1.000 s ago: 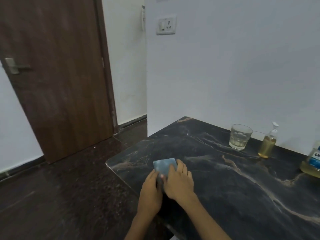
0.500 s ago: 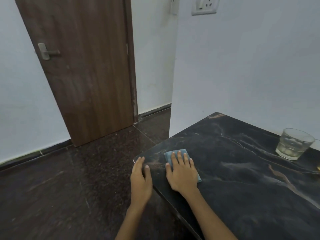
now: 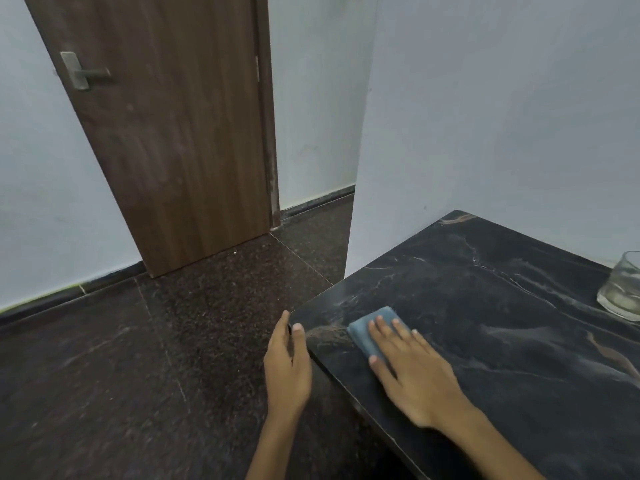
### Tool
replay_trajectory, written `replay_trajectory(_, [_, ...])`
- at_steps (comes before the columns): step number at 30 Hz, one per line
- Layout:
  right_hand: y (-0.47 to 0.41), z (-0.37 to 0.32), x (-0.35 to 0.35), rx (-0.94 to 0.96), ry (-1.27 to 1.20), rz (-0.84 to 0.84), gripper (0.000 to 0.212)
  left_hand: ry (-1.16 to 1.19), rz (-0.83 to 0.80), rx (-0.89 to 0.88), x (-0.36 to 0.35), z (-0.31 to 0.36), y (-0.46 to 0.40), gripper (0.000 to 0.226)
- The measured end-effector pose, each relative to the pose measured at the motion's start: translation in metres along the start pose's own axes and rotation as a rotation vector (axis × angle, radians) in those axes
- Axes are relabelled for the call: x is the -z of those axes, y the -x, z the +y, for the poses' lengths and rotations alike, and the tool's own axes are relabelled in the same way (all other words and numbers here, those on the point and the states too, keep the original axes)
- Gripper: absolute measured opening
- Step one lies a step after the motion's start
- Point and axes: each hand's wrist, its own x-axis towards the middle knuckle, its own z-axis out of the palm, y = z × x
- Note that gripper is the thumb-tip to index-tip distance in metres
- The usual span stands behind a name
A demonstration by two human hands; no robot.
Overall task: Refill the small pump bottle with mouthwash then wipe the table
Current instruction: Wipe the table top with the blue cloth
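While the right hand (image 3: 412, 372) lies flat with straight, spread fingers pressing one folded blue cloth (image 3: 372, 332) onto the dark marble surface (image 3: 502, 341), the left hand (image 3: 287, 365) rests at the surface's near corner, at 9 o'clock from the cloth, fingers relaxed, holding nothing. One glass (image 3: 623, 289) stands at 2 o'clock, well apart from the cloth.

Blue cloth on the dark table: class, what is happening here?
A person is wiping the dark marble table. The right hand presses a folded blue cloth flat near the table's corner, fingers straight. The left hand rests at the table's edge. A glass tumbler stands at the far right.
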Motion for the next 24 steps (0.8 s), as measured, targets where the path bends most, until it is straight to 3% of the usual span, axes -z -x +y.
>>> replay_trajectory(5, [-0.074,-0.024,0.003,-0.164,-0.06,-0.026,0.055,-0.067,-0.049,-0.028,0.018,0.005,-0.011,0.039])
replay_trajectory(11, [-0.069,-0.078,-0.009,0.124,-0.066,0.001,0.053,-0.061,-0.071,-0.011,0.022,0.01,-0.013,0.034])
replay_trajectory(16, [-0.013,-0.048,-0.005,0.239,-0.109,-0.016,0.056,-0.05,-0.077,0.011,0.024,0.009,-0.017,0.022])
replay_trajectory(21, [-0.018,0.0,0.004,0.017,-0.06,-0.033,0.056,-0.053,-0.123,0.032,0.024,0.01,-0.017,0.015])
replay_trajectory(24, [-0.058,-0.005,0.006,-0.177,-0.047,-0.039,0.054,-0.041,-0.134,0.052,0.021,0.013,-0.013,0.021])
